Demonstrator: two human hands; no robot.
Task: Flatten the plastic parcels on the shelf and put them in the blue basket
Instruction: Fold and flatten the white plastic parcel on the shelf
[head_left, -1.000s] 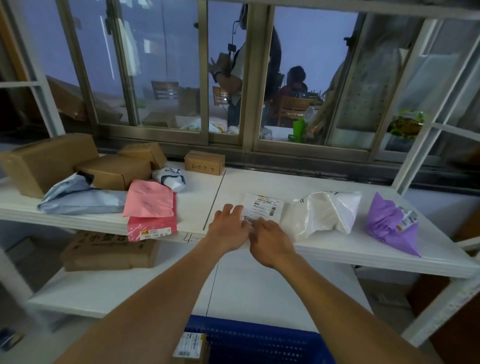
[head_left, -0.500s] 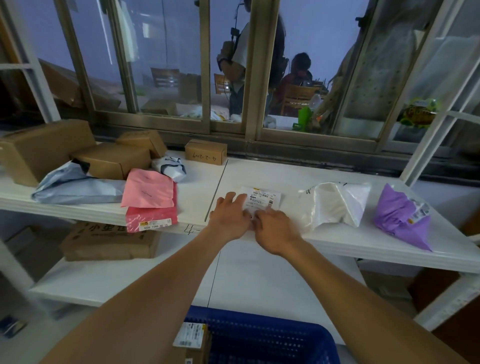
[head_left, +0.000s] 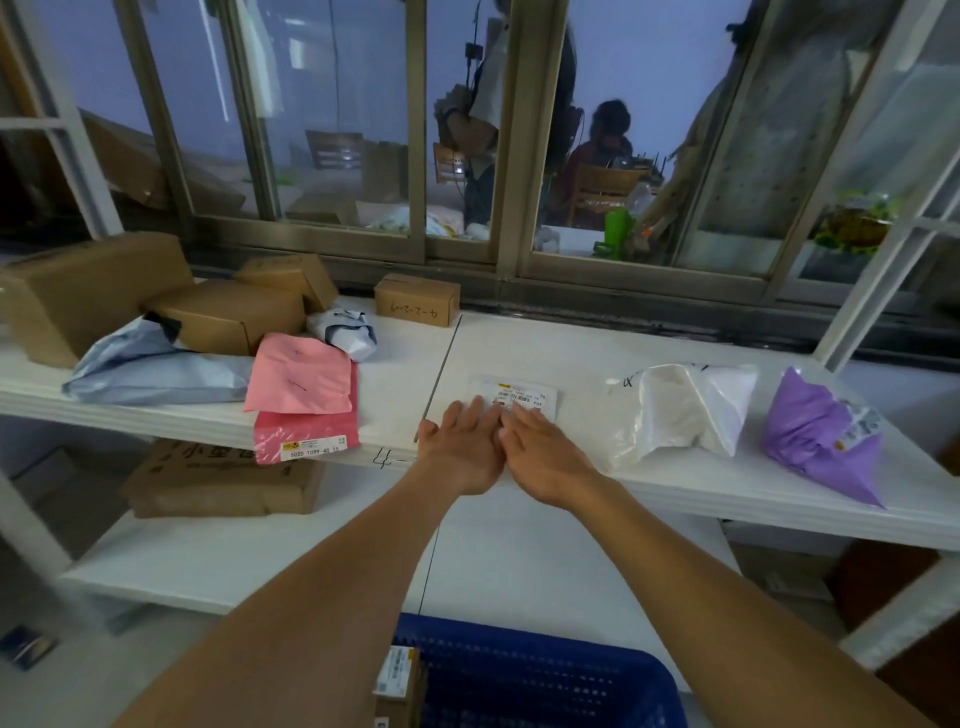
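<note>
On the upper shelf, I am pressing a white parcel flat under both palms.

Both hands are lying open and spread, gripping nothing: my left hand and right hand are sitting side by side, thumbs nearly touching, so the weight is pushing the air out of the plastic evenly while the labelled end is showing beyond my fingertips. The parcel is resting near the shelf's front edge, just right of the seam, with the puffed white bag and purple bag waiting further right. Compared with a moment ago, my hands are sitting a little closer to me, and the blue basket below is showing more.
</note>
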